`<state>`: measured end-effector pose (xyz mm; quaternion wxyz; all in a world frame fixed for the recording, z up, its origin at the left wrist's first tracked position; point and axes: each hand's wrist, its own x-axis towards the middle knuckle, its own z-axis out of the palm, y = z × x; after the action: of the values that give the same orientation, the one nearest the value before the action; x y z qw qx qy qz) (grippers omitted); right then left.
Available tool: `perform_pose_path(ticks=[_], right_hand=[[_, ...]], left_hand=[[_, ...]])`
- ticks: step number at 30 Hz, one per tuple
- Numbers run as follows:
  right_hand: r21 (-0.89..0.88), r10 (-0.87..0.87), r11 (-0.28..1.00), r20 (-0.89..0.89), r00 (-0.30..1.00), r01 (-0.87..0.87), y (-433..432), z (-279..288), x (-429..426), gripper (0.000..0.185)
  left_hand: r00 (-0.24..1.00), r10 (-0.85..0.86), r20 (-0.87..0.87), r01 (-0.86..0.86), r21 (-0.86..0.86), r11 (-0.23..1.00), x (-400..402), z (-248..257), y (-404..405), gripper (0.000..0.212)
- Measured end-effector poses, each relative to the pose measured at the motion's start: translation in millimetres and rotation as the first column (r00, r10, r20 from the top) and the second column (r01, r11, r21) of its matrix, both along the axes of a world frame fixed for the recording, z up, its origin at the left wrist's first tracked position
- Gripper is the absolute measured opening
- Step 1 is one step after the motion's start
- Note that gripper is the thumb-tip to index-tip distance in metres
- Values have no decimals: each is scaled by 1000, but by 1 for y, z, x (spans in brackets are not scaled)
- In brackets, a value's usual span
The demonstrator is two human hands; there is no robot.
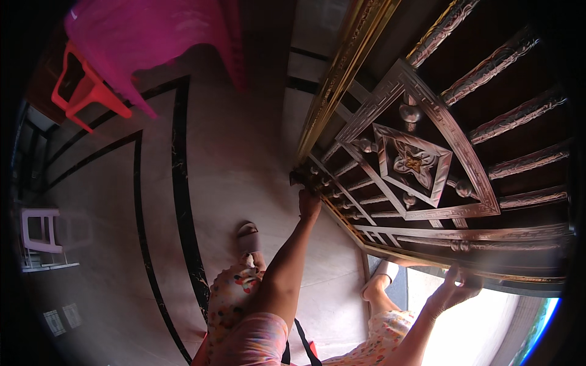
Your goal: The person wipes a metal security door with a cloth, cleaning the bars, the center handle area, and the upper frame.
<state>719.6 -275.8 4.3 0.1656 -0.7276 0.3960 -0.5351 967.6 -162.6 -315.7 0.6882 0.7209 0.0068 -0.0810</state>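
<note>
An ornate metal door or gate panel (380, 164) with silvery embossed bars, a diamond frame and gold-coloured edging fills the right side. My left hand (310, 201) reaches forward to its lower corner and touches a dark fitting (300, 178) there, which looks like a handle or latch; the fingers are partly in shadow. Farther right, my right hand (458, 286) is at the gold-trimmed edge (494, 276) of the same panel, its fingers bent around that edge and partly blurred by glare.
A pink plastic chair (151, 32) and a red plastic chair (89, 94) stand upper left, and a pale plastic stool (41, 231) far left. Black stripes (181, 174) cross the tiled floor. Bright light enters lower right past a threshold (400, 286).
</note>
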Motion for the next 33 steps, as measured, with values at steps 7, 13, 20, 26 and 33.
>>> perform_pose_path(ticks=[7,13,20,26,33], right_hand=[[-45,-78,996,-86,993,75,-2,-6,1,68],[-98,-37,995,-132,990,24,0,-6,10,66],[-73,-55,996,-180,982,42,-2,-2,8,68],[-36,99,994,-41,994,-101,-5,-10,7,70],[42,71,997,-35,997,-69,-3,-9,7,82]], left_hand=[[966,-252,55,218,348,912,-123,40,-49,28],[831,-533,162,445,381,810,-218,20,-73,11],[790,-353,-501,363,-81,928,-180,-8,-59,22],[464,338,-819,-774,-188,605,-46,-23,-8,28],[681,401,-612,-725,-487,488,98,9,42,36]])
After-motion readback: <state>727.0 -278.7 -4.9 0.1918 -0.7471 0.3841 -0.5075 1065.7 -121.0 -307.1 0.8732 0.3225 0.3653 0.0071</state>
